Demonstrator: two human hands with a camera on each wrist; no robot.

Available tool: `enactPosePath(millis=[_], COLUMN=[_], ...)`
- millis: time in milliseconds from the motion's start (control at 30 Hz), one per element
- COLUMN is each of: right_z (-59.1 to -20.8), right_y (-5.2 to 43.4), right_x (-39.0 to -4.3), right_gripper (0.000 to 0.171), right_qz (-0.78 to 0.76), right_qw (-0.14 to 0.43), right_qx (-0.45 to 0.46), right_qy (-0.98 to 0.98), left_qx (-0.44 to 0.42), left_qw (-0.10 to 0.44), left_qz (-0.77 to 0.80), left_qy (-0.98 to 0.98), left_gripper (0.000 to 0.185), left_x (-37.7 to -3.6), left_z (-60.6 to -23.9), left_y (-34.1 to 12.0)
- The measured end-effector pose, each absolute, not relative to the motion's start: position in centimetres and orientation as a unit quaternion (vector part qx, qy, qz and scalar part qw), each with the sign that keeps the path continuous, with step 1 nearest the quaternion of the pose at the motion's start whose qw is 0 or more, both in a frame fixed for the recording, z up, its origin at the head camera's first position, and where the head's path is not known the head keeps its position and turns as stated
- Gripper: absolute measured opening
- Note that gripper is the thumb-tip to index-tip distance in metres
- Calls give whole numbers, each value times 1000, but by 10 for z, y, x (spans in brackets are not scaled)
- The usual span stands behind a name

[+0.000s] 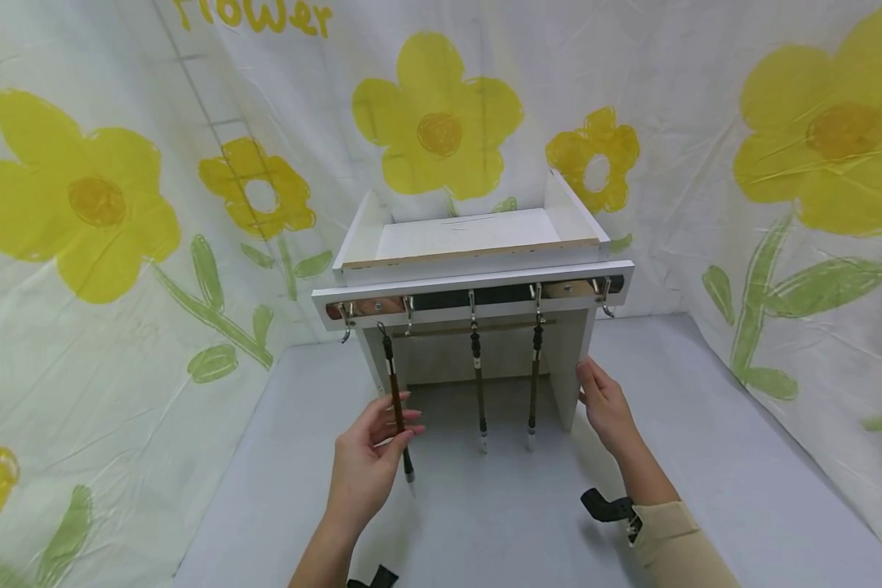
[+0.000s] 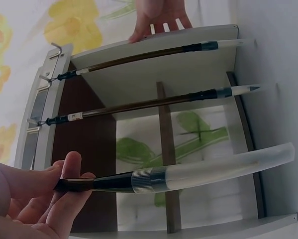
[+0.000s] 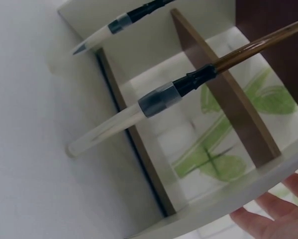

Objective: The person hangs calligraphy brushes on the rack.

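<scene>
Head view: both forearms cut off by the bottom edge. Right wrist view: right hand (image 3: 268, 216) mostly out of frame, only fingertips show at the lower right corner. The 2 brushes there run off the top and right edges. Left wrist view: left hand (image 2: 32, 194) cropped at the lower left. Small label on the middle brush (image 2: 139, 105) is unreadable.

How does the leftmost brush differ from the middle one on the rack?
The leftmost brush is pinched by the left hand and slants off vertical; the middle brush hangs straight and untouched. The leftmost tip reaches lower in the head view. Both are dark-handled, capped, tip down.
</scene>
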State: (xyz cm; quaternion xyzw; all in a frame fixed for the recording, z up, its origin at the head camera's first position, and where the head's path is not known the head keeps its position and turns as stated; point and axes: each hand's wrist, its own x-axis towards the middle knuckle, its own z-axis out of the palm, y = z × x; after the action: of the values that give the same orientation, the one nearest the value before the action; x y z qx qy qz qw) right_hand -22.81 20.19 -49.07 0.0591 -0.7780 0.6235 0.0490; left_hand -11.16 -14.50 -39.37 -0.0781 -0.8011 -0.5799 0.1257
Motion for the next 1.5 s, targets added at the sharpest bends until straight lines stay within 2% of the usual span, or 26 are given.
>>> enactPosePath(millis=[1500], right_z=[-491], right_y=[202], right_x=[-229], right_gripper=[68], right_qz=[618], right_qw=[50], right_qx=[53], right_qy=[-783], left_qx=[-81], left_qw=[90], left_qz=[-571], left_qy=[-812], left_gripper=[55], left_x=[-116], left_z=[-411], left_y=[-140])
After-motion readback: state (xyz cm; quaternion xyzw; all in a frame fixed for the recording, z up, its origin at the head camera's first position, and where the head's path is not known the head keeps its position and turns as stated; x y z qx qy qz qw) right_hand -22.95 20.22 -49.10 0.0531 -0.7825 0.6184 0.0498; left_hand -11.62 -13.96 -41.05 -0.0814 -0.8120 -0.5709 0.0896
